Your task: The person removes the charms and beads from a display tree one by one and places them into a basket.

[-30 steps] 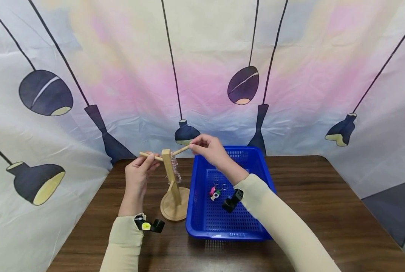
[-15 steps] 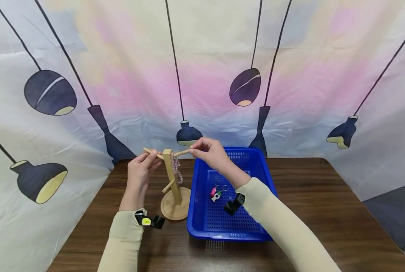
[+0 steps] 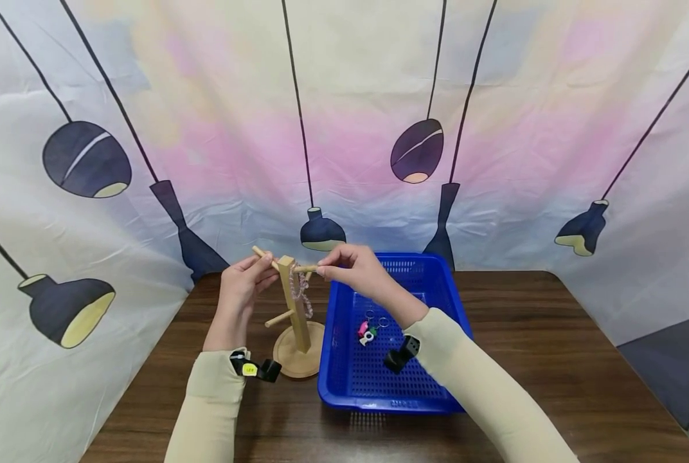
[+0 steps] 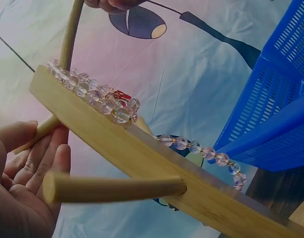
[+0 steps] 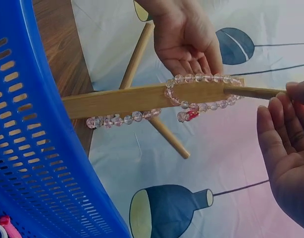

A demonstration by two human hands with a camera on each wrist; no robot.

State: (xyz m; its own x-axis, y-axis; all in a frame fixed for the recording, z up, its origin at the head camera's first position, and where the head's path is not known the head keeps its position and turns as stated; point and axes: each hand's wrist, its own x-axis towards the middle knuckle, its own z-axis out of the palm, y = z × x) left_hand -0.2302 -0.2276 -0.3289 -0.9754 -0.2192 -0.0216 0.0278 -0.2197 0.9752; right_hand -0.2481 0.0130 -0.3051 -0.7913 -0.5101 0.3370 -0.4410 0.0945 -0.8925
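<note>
A wooden jewelry stand (image 3: 296,308) with pegs rises from its round base on the table, left of the blue basket. With thumb and fingers my left hand (image 3: 243,289) pinches its upper left peg (image 4: 43,131). The upper right peg (image 5: 253,92) is held near its tip by my right hand (image 3: 356,270). Around that peg loops a string of clear pinkish beads (image 5: 204,78) with a red bit on it. Lower down, behind the post, hangs another beaded strand (image 4: 221,158). A lower peg (image 3: 279,318) sticks out leftward, touched by neither hand.
The blue basket (image 3: 328,379) stands right of the stand, under my right forearm. Inside it lie keyrings with small pink, green and white charms (image 3: 366,333). A dark wood table (image 3: 529,360) carries everything, and a cloth printed with lamps (image 3: 344,128) hangs behind.
The stand has turned on its base between my hands. Its lower peg has swung out to the left, and the right peg's tip has come lower and nearer. Both hands keep hold.
</note>
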